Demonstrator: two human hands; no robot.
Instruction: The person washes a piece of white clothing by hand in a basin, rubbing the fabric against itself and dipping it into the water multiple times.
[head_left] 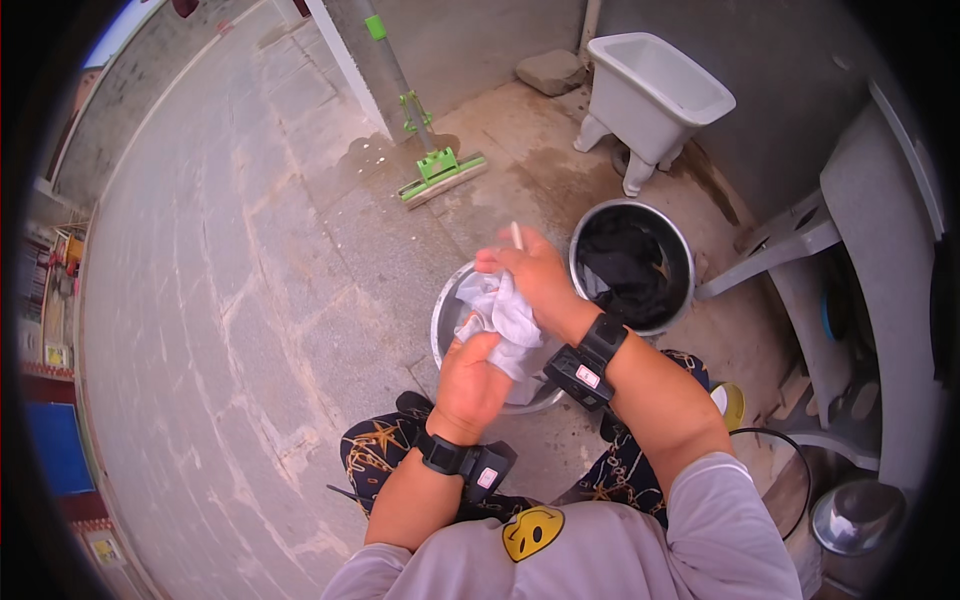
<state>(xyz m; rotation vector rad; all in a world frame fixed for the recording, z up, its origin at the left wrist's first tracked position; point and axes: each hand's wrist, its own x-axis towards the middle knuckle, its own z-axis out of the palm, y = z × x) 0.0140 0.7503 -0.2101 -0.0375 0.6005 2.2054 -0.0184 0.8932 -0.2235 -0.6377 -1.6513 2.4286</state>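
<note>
A wet-looking white cloth [510,318] is bunched up over a round metal basin [439,335] in front of me. My left hand [472,385] grips its near left side, with the thumb on top. Just above the cloth's far right side, my right hand [540,275] is closed around a pale, thin, stick-like handle [517,236] whose upper end pokes out past the fingers. The handle's other end is hidden, so I cannot tell its kind. Both wrists carry black straps with small boxes.
Right of the basin stands a second metal basin [684,240] with dark cloth in it. A green squeeze mop [438,170] leans ahead, near a white footed tub [650,85]. On the right are a grey plastic stand [880,230], a yellow-rimmed tin [735,405] and a metal bowl [858,515].
</note>
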